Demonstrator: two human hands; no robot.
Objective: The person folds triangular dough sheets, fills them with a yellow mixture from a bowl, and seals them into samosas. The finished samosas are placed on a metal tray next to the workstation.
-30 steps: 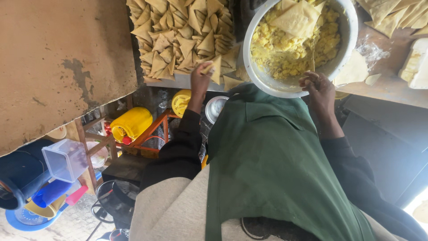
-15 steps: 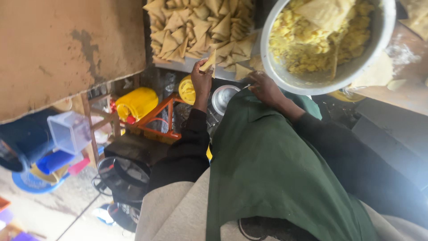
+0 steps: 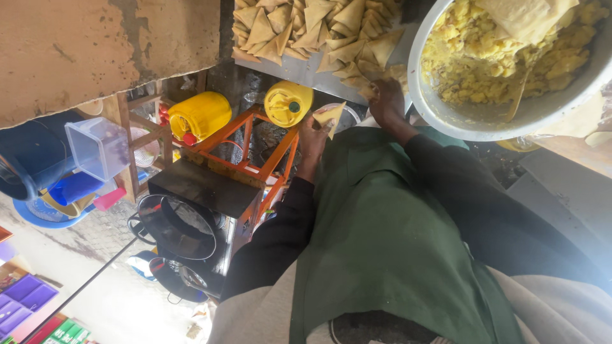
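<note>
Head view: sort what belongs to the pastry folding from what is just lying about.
In use:
left hand holding a folded pastry cone
right hand
metal bowl of yellow filling
tray of folded triangles

Lying about:
yellow jerrycans
orange metal stand
clear plastic tub
black pan

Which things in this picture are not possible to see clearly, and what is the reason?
- Right hand, head view: its fingers curl under against the pile of folded pastries, so what it holds cannot be told.
- Metal bowl: cut off by the top and right edges.
- Pastry cone in the left hand: its inside is hidden, so whether it is filled cannot be told.
- Spoon in the bowl: its head is buried in the yellow filling.
</note>
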